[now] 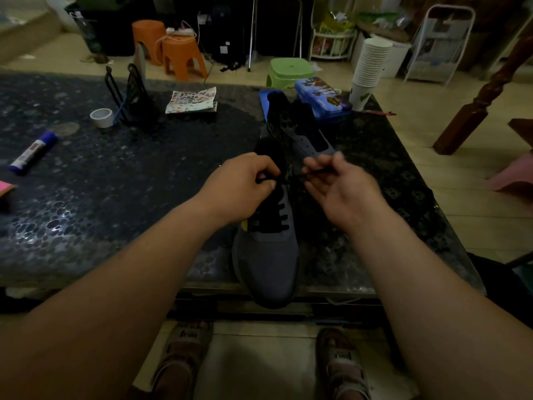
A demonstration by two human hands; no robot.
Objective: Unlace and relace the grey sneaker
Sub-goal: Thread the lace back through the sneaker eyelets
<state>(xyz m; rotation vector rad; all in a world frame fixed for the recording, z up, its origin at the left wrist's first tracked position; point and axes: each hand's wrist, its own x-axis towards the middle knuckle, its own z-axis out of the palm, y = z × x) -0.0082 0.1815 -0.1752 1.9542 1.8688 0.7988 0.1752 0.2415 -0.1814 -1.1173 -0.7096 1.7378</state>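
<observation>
A grey sneaker (266,264) lies on the dark table with its toe over the near edge, toward me. Black lace (272,219) crosses its lower eyelets. My left hand (242,183) sits over the upper eyelets and pinches a strand of the lace between thumb and fingers. My right hand (334,180), just right of the shoe's tongue, pinches another strand, which runs taut from the shoe to its fingertips. A second grey sneaker (300,134) lies behind the first, its eyelets showing no lace.
On the dark pebble-patterned table (115,197) lie a glue stick (33,151), a tape roll (101,117), a black wire stand (129,93), a patterned booklet (191,100), a blue pencil case (323,101) and stacked paper cups (369,70). Stools stand on the floor behind.
</observation>
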